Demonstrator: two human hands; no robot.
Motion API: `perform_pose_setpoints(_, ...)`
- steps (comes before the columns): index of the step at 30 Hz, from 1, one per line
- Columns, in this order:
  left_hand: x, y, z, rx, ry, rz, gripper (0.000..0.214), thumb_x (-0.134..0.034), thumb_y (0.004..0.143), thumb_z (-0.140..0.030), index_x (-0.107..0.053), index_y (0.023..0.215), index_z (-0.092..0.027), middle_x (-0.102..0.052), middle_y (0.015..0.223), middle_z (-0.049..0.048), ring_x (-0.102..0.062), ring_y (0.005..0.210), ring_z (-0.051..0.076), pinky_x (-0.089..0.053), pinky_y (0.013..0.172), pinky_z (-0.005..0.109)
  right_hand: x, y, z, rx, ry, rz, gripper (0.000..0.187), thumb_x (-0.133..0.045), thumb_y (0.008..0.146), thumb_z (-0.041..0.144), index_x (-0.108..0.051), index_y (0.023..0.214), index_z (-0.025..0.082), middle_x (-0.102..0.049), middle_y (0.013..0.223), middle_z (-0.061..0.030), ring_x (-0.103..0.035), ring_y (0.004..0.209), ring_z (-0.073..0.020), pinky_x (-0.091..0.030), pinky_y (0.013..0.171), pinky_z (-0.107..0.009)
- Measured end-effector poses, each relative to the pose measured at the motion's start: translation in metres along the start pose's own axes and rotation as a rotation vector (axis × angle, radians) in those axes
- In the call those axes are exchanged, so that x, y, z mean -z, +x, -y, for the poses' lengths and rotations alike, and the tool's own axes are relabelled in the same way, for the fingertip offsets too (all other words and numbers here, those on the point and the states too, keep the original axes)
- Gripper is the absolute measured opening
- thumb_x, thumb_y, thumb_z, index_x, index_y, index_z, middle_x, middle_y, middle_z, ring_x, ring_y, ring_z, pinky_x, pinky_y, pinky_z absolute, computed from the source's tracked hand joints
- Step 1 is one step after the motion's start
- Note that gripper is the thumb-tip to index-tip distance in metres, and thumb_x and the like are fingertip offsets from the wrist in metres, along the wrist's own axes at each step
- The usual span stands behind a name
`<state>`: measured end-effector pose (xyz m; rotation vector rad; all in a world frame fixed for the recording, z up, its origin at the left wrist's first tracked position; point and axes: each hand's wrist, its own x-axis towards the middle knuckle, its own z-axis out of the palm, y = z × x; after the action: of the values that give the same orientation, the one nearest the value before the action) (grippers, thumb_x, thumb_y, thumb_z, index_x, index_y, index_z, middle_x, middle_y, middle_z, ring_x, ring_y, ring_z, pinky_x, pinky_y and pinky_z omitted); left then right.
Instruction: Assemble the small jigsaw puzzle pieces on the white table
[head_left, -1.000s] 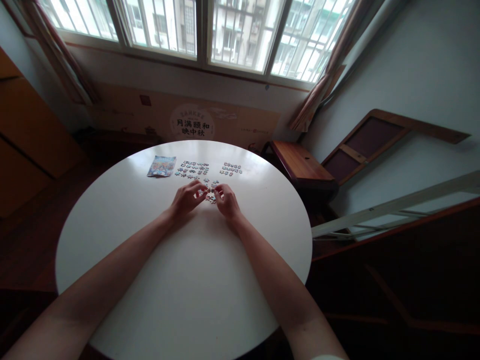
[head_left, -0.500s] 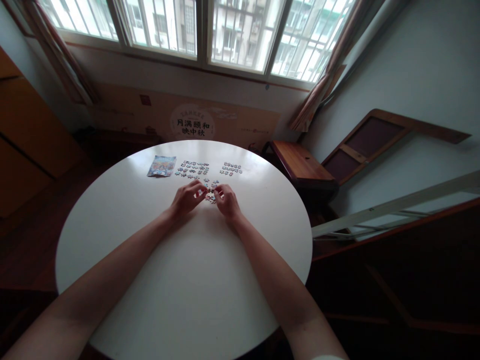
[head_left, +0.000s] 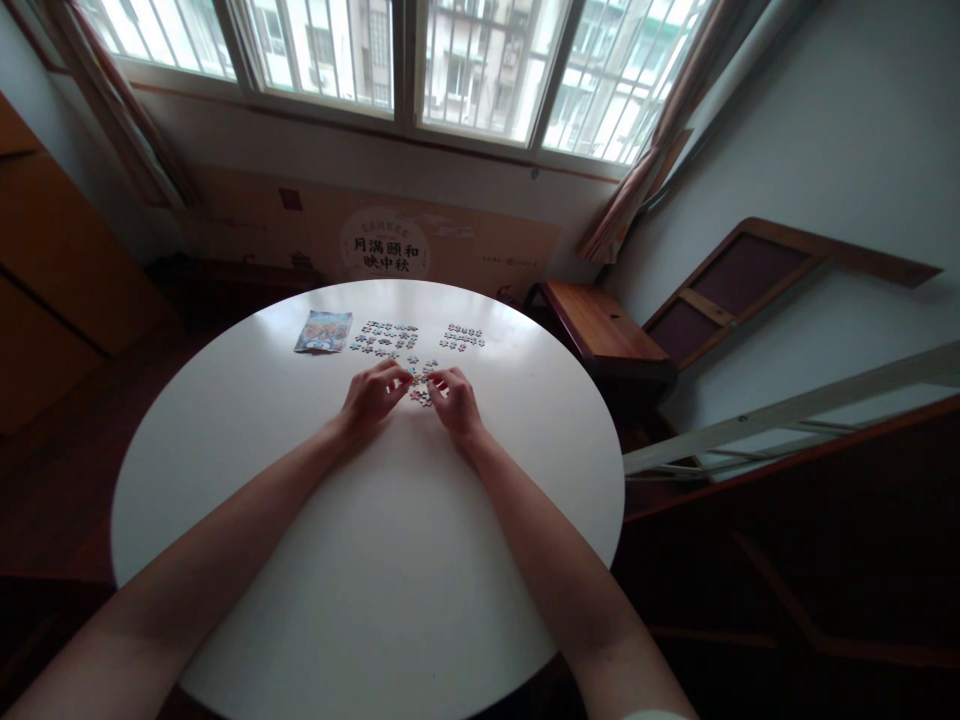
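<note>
Over the round white table [head_left: 360,580], my left hand [head_left: 375,391] and my right hand [head_left: 454,397] face each other with a narrow gap between them. The fingers of both are pinched on small jigsaw puzzle pieces [head_left: 419,379], partly hidden by the fingertips. Just below, between the hands, lies a small cluster of puzzle pieces [head_left: 421,398]. A few loose pieces [head_left: 430,364] lie just beyond the fingers. Farther back, several puzzle pieces [head_left: 386,338] are spread in rows, with a smaller group [head_left: 462,338] to their right.
A colourful printed packet [head_left: 324,332] lies on the table left of the pieces. A wooden stool-like cabinet [head_left: 604,320] stands beyond the table's right edge. Barred windows [head_left: 405,70] and a printed banner [head_left: 450,235] are behind the table.
Both hands have shifted very slightly, and the puzzle pieces between the fingertips show a little more plainly. The pieces farther back and the packet stay where they were.
</note>
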<state>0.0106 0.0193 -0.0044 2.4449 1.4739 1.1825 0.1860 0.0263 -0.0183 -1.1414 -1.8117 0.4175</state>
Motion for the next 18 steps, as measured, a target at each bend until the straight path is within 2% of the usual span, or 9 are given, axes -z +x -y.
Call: perform_pose_setpoints(18, 0.0010, 0.0006, -0.0016, -0.004, -0.018, 0.017, 0.021, -0.051, 0.087, -0.034, -0.067, 0.083, -0.020, -0.063, 0.084, 0.0014, -0.060, 0.063, 0.009, -0.043, 0.058, 0.020, 0.0008, -0.0003, 0.0005, -0.043, 0.005, 0.009, 0.010, -0.058, 0.082, 0.021, -0.066, 0.087, 0.017, -0.060, 0.088, -0.0038, -0.059, 0.070, -0.0119, -0.050, 0.071, -0.027)
